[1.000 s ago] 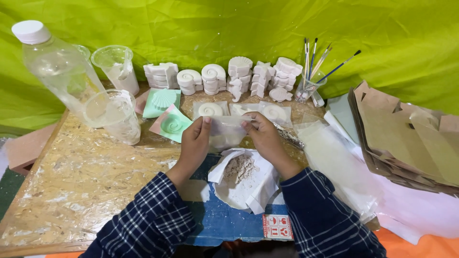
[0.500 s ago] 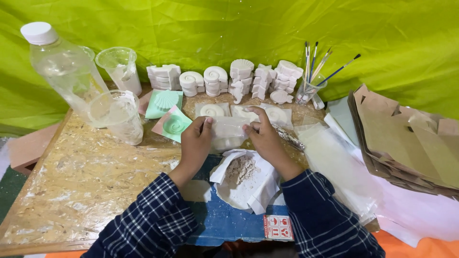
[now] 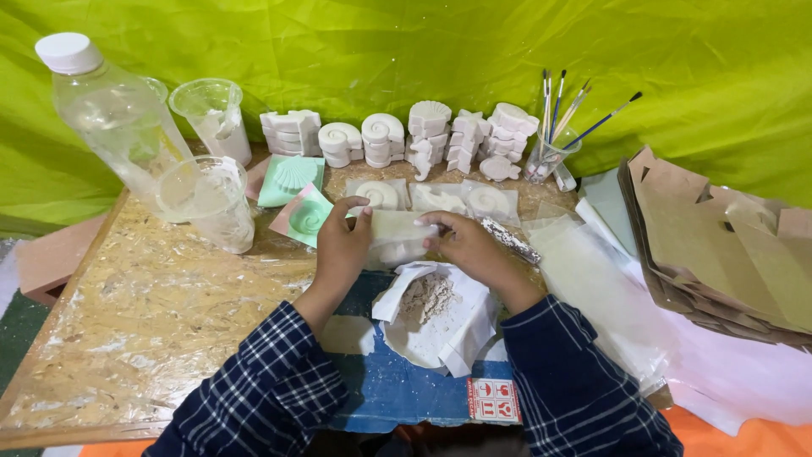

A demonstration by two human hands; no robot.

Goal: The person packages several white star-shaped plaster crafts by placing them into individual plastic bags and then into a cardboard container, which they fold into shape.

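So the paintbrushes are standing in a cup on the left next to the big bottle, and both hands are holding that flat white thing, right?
Not quite. The paintbrushes stand in a clear cup on the right side of the table, far from the big bottle. The head view shows it. The rest is right: the left hand and right hand both hold the flat white piece.

Chipboard worktop (image 3: 152, 313) against a green backdrop, crowded with a capped clear bottle (image 3: 114, 118), two plastic cups (image 3: 207, 199), green moulds (image 3: 296, 190), a row of white plaster casts (image 3: 397, 140), a jar of brushes (image 3: 548, 156), brown card sheets (image 3: 719, 237) and a blue mat (image 3: 397, 393).
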